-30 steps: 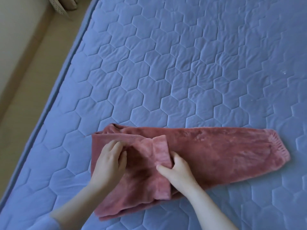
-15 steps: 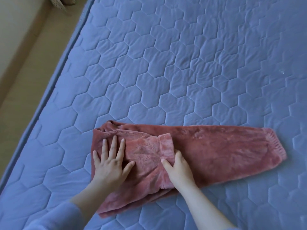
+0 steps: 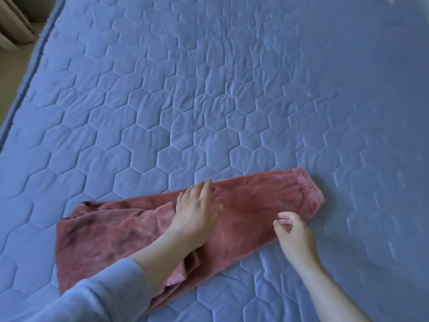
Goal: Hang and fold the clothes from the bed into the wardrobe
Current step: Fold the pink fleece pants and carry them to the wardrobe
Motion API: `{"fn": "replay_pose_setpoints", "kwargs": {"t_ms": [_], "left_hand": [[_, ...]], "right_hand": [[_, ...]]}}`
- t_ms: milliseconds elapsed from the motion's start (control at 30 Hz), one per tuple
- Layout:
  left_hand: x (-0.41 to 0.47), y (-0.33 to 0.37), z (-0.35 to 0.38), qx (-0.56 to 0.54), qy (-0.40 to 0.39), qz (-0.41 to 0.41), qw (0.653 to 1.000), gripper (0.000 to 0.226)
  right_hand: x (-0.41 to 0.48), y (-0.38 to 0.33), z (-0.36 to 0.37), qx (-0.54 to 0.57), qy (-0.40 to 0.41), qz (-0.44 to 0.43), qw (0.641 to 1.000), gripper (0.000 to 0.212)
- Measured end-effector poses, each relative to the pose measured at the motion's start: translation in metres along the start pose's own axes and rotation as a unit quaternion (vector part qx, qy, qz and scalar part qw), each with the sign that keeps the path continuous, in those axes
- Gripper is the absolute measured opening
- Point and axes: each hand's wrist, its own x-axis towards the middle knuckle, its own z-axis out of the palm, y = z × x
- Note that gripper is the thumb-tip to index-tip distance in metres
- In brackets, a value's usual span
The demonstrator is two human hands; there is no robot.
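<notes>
Pink pants (image 3: pixel 255 205) lie lengthwise on the blue bed (image 3: pixel 209 89), with the bunched waist at left. The left hand (image 3: pixel 195 214) presses flat on their middle, fingers straight. The right hand (image 3: pixel 293 233) is over their lower edge, fingers loosely curled and gripping nothing. The ribbed cuff (image 3: pixel 308 189) lies just beyond.

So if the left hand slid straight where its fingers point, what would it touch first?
The left hand would cross a little more pink clothing, then bare blue quilt; nothing else seems in its way.
</notes>
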Motion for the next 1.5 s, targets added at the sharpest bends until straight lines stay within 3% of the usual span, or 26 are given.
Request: {"fn": "replay_pose_setpoints", "kwargs": {"t_ms": [267,467,600,733,933,1100,1267,1433,1500], "left_hand": [[0.096,0.111,0.041,0.036,-0.064,0.047,0.996,0.043],[0.154,0.174,0.075,0.044,-0.083,0.013,0.995,0.050],[0.183,0.194,0.095,0.057,-0.113,-0.013,0.992,0.050],[0.204,0.200,0.113,0.099,-0.139,-0.007,0.985,0.040],[0.220,0.195,0.118,0.123,-0.175,0.008,0.977,0.036],[0.226,0.192,0.111,0.127,-0.267,0.025,0.955,0.052],[0.216,0.187,0.093,0.063,-0.195,0.061,0.977,0.025],[0.182,0.183,0.060,0.025,-0.147,0.124,0.981,0.058],[0.163,0.179,0.039,0.034,-0.129,0.145,0.980,0.060]], "right_hand": [[0.061,0.068,-0.060,0.050,0.050,0.055,0.996,0.023],[0.098,0.097,-0.066,0.108,0.059,0.094,0.988,0.030],[0.115,0.104,-0.058,0.176,0.038,0.140,0.974,0.021],[0.130,0.109,-0.049,0.229,0.018,0.163,0.960,0.028],[0.137,0.107,-0.038,0.282,0.006,0.160,0.946,0.023],[0.141,0.105,-0.035,0.281,0.009,0.152,0.948,0.013],[0.132,0.102,-0.043,0.295,0.014,0.117,0.948,0.010],[0.097,0.081,-0.064,0.311,0.053,0.063,0.947,0.025],[0.080,0.068,-0.072,0.312,0.050,0.038,0.948,0.030]]}}
